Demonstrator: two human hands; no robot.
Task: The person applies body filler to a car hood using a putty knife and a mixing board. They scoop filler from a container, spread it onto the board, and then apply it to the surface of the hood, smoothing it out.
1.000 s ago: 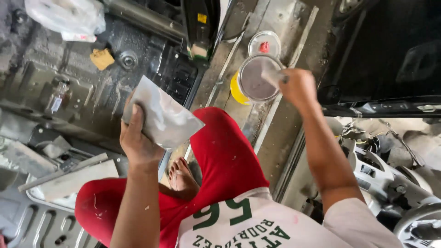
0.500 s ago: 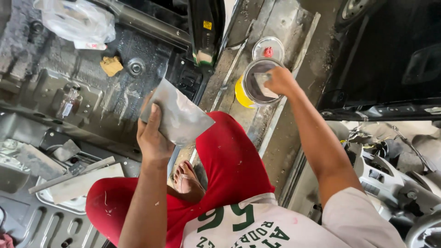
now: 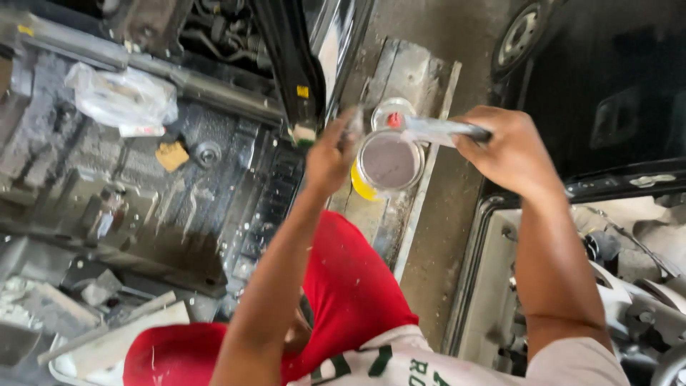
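Note:
An open round can of grey paste with a yellow side stands on a worn plank. Just behind it lies a clear lid with a red spot. My right hand grips a flat grey metal piece seen edge-on, held level over the can's far rim. My left hand is blurred at the can's left rim, with its fingers curled. I cannot tell whether it holds anything. My knees in red shorts are below.
To the left is a stripped vehicle floor with a clear plastic bag and a yellow sponge on it. A black car door and a wheel are at the right. A pale panel lies at lower left.
My left hand, which held a grey sheet out to the left, has swung right to the can. My right hand has drawn back from the can and now holds the flat grey piece.

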